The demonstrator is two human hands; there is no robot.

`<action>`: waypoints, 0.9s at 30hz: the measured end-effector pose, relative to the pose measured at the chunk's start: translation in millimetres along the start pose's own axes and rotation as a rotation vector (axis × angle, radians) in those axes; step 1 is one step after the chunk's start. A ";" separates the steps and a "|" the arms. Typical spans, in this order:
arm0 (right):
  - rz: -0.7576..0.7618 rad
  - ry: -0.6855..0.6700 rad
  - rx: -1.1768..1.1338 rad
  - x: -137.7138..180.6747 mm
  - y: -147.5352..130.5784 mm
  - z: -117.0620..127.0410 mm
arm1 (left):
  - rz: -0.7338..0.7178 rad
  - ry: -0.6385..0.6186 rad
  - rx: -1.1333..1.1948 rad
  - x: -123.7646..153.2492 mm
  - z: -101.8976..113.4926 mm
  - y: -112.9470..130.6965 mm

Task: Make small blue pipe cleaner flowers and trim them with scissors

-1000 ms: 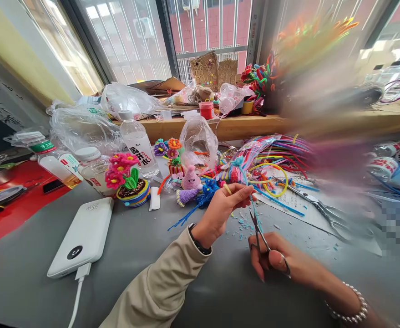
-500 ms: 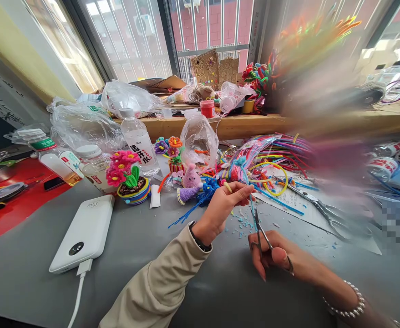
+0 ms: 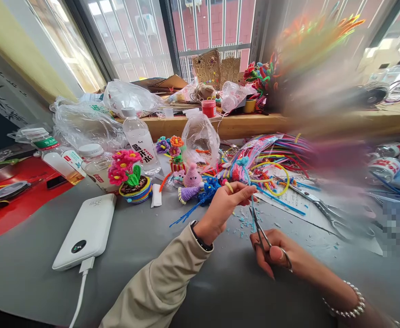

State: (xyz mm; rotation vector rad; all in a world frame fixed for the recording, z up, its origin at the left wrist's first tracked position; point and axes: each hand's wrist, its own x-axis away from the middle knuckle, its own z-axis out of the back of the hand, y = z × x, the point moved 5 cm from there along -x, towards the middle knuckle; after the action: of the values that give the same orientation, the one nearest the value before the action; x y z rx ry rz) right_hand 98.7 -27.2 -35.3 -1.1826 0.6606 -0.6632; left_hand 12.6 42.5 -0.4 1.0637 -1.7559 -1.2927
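My left hand (image 3: 232,200) pinches a light blue pipe cleaner (image 3: 253,213) between thumb and fingertips, and its lower end hangs down. Small scissors (image 3: 261,230) are in my right hand (image 3: 278,253), with fingers through the handles and the blades pointing up beside the hanging stem. I cannot tell whether the blades touch it. Light blue clippings (image 3: 244,224) lie scattered on the grey table below. Close to my left wrist sit a dark blue fuzzy piece (image 3: 209,190) with trailing strands and a pink knitted figure (image 3: 192,175).
Larger scissors (image 3: 317,205) lie on paper at the right, near a bundle of coloured pipe cleaners (image 3: 281,152). On the left are a white power bank (image 3: 87,230) with a cable, a pink flower pot (image 3: 134,190) and a water bottle (image 3: 140,141). Something blurred covers the right side.
The scissors' blades have closed somewhat and tilted left, their tips slightly higher along the light blue pipe cleaner. My left hand keeps its pinch; the whole view has shifted slightly.
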 end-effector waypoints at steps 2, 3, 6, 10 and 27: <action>-0.015 0.016 -0.002 0.0 0.5 0.7 | 0.006 0.015 0.000 0.1 0.6 -0.2; -0.023 0.027 0.000 0.1 0.8 1.3 | 0.005 0.023 0.002 0.1 1.0 -0.1; -0.050 0.054 0.000 0.4 2.4 2.6 | -0.012 0.037 0.012 0.1 1.7 0.5; -0.055 0.073 -0.005 0.0 2.8 2.8 | -0.028 0.048 0.016 -0.2 2.6 0.2; -0.100 0.112 0.022 0.4 11.6 3.5 | -0.046 0.134 0.080 0.2 6.4 2.3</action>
State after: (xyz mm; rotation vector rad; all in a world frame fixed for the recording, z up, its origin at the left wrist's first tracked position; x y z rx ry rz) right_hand 103.0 -22.5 -45.7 -1.1703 0.6895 -0.8242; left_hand 6.4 45.1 0.2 1.2138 -1.7032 -1.1583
